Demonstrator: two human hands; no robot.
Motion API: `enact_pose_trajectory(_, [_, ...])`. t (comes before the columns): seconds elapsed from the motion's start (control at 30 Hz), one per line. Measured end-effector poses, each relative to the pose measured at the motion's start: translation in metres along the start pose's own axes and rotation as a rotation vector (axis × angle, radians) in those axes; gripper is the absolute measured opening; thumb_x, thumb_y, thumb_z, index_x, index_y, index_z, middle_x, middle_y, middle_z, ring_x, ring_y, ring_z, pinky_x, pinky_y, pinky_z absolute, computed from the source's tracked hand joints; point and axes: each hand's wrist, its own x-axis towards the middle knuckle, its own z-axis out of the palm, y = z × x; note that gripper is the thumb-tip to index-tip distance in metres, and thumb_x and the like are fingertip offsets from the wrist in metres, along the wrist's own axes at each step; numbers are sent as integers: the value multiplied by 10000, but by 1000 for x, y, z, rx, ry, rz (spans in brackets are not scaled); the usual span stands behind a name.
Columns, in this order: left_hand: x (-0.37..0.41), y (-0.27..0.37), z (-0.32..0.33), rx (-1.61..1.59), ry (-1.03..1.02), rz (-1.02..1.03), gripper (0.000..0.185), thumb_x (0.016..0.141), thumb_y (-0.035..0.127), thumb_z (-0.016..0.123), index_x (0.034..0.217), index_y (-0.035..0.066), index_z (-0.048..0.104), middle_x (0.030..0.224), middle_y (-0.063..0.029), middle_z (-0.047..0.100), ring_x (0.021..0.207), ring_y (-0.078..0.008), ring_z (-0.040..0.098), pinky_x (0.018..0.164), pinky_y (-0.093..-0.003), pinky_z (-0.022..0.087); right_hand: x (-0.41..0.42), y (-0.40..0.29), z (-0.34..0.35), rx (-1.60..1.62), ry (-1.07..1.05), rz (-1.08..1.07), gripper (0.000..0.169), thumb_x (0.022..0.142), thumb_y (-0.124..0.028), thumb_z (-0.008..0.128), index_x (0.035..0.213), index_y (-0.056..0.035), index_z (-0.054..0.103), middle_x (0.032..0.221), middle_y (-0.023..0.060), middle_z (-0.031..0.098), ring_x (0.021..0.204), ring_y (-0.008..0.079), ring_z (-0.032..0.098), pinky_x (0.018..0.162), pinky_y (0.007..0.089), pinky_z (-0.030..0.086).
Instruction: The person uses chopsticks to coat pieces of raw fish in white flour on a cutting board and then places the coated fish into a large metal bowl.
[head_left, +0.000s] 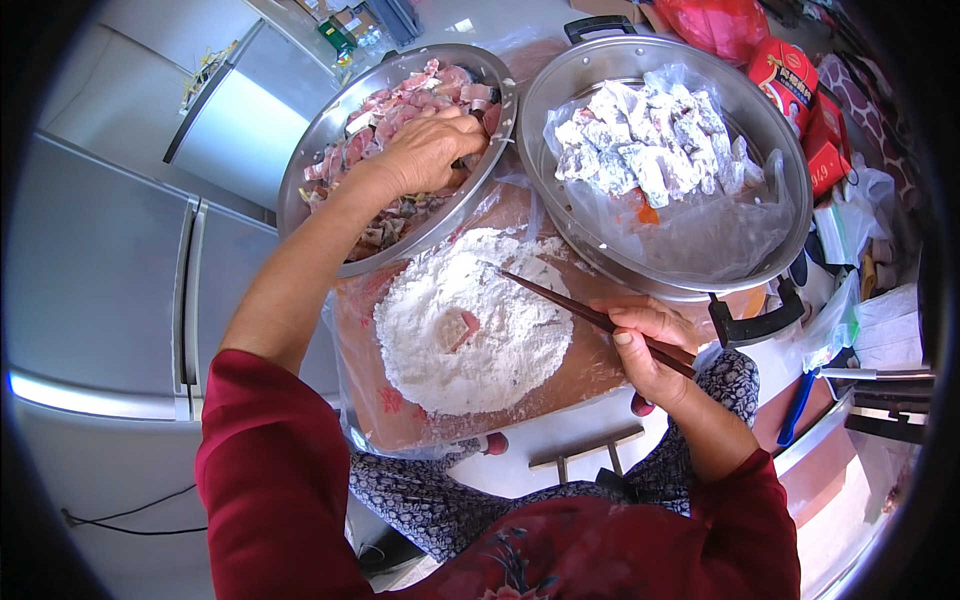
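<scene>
My left hand (431, 150) reaches into a round metal basin; its fingertips are hidden among raw fish pieces (360, 146), so I cannot tell whether it grips one. In my right hand (652, 341) is a pair of dark chopsticks (562, 300), their tips over a mound of white flour (517, 360). A piece of raw fish (466, 330) lies in a hollow of the flour. At the upper right, a large metal steamer pan (675, 274) with black handles holds flour-coated pieces (652, 142) on clear plastic film.
The flour lies on a low brown table (450, 431) covered with clear plastic. A grey refrigerator (97, 262) stands at the left. Red packages (784, 75) and plastic bags (862, 202) are at the right. A wooden stool rung (589, 448) shows below the table.
</scene>
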Motion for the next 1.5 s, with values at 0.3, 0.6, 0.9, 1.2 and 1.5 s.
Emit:
enact_pose_trajectory(0.3, [2, -7, 3, 13, -63, -9, 188, 667, 28, 623, 848, 38, 572, 881, -101, 507, 913, -293, 518, 797, -378, 442, 2, 1, -6, -19, -49, 3, 162, 890, -160, 576, 953, -11, 571, 974, 207, 636, 743, 224, 650, 666, 316, 536])
enact_pose_trajectory(0.6, [-37, -10, -22, -344, 200, -252, 221, 728, -70, 522, 910, 51, 556, 874, -56, 572, 794, -208, 565, 717, -323, 460, 0, 3, -3, -22, -52, 11, 160, 888, -149, 575, 950, -2, 566, 961, 202, 642, 732, 219, 648, 659, 309, 529])
enact_pose_trajectory(0.9, [-102, 113, -72, -563, 226, -413, 289, 698, -141, 460, 919, 27, 542, 858, -41, 568, 810, -128, 617, 737, -251, 493, 2, 1, -7, -10, -34, -5, 148, 902, -131, 553, 991, -14, 541, 1003, 209, 626, 734, 211, 644, 659, 300, 527])
enact_pose_trajectory(1.2, [-111, 152, -47, -485, 252, -344, 248, 741, -11, 624, 978, 54, 593, 866, -84, 609, 800, -198, 591, 695, -299, 472, -5, -4, 2, 79, 47, 54, 123, 826, -73, 634, 908, 12, 602, 913, 181, 659, 763, 239, 641, 679, 315, 515])
enact_pose_trajectory(1.5, [-33, 3, -25, -148, 189, -288, 248, 766, 8, 621, 1005, 72, 629, 942, -62, 627, 830, -203, 599, 749, -305, 488, -1, -5, 0, 79, 32, 42, 136, 822, -98, 649, 903, 3, 607, 909, 189, 661, 760, 244, 650, 665, 314, 523])
